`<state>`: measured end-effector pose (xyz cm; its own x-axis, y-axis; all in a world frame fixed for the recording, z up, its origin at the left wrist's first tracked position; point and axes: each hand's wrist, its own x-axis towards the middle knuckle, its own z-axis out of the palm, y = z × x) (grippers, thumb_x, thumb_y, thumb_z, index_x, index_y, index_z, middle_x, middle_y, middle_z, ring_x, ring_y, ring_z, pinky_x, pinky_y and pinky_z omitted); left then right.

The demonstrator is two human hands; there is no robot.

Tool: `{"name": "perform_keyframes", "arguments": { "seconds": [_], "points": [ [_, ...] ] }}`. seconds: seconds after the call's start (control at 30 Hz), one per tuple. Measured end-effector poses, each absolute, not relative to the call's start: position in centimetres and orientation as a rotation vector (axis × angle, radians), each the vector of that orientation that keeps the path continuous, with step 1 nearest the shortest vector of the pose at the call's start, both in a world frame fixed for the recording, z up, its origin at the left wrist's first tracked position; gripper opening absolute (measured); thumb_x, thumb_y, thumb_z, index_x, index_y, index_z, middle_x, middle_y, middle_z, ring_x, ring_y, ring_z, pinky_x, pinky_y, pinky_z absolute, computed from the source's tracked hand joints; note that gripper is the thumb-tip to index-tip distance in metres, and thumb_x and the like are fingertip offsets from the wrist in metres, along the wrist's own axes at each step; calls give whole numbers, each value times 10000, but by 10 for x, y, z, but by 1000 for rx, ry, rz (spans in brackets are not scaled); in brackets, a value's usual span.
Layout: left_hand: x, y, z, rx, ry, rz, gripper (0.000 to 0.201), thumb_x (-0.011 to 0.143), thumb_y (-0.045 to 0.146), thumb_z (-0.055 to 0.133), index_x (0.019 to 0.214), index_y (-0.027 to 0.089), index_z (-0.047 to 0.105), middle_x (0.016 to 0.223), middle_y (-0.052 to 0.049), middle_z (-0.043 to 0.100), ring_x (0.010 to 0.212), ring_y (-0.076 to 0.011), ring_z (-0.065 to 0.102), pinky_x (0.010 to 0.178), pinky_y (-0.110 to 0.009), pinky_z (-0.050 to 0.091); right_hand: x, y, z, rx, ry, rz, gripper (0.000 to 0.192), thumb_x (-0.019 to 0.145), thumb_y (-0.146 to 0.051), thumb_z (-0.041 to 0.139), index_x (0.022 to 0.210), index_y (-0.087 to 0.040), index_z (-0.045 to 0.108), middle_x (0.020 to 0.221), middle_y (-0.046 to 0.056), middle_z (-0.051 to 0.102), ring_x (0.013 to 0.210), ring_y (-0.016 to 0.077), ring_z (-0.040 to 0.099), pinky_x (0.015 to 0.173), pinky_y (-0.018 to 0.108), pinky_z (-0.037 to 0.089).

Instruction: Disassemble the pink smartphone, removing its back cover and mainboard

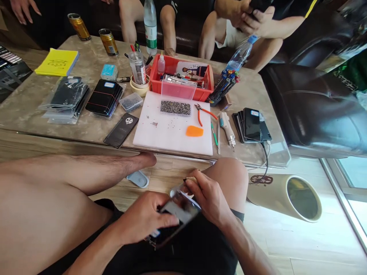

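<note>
Low over my lap, my left hand (151, 217) is closed around a smartphone (177, 214), its thumb lying across the face. The phone is tilted and partly blurred. At its far end my right hand (206, 194) has its fingers pinched together. A small dark tip shows by those fingers, but what they hold is hidden. In front, on the table, lies a white foam pad (172, 131) with a clear box of screws (175, 108), orange-handled pliers (204, 114) and an orange pry piece (194, 131). A dark phone back cover (121, 130) rests at the pad's left.
A red bin (210, 86) of tools stands behind the pad. Rightward are a screwdriver rack (222, 89), an electric screwdriver (227, 128) and stacked phones (252, 124) with a cable. Bagged phones (69, 93) lie left. Other people sit across the table (269, 103).
</note>
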<state>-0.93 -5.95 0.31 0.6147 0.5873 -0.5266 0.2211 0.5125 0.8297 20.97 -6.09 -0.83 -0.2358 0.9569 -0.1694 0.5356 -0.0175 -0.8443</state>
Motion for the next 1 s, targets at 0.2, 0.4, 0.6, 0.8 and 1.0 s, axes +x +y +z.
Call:
{"name": "perform_keyframes", "arguments": {
  "seconds": [0.2,0.4,0.6,0.8,1.0],
  "points": [
    [-8,-63,8,1103,848,243,162,842,331,758,905,184,783,873,24,710,857,-181,602,778,-254,427,213,-57,-1,-1456,-1803,1403,369,1079,-474,463,819,-222,535,745,-4,636,674,147,588,657,262,437],
    [-30,-56,1,1015,876,273,364,851,457,758,1047,151,786,1004,-53,753,980,-269,654,858,-316,475,221,-60,16,-1496,-1617,1460,352,1048,-522,534,952,-202,646,811,16,705,747,162,645,709,263,476],
    [-27,-59,6,1040,923,207,286,845,417,735,976,169,792,977,-46,756,929,-257,664,813,-301,489,215,-63,30,-1410,-1892,1331,316,1091,-455,443,1005,-213,626,910,48,681,808,183,608,738,297,454],
    [-26,-63,11,1078,950,195,209,834,318,711,959,184,812,958,-24,760,985,-276,673,873,-315,509,214,-62,33,-1370,-2020,1304,281,1091,-395,449,987,-215,637,910,61,672,807,195,608,744,308,474],
    [-22,-66,13,1095,977,236,168,809,314,736,873,186,824,868,-17,758,895,-260,686,824,-307,539,210,-67,31,-1403,-2099,1230,268,1093,-379,444,964,-220,617,906,49,659,791,184,616,731,287,473]
  ]
}}
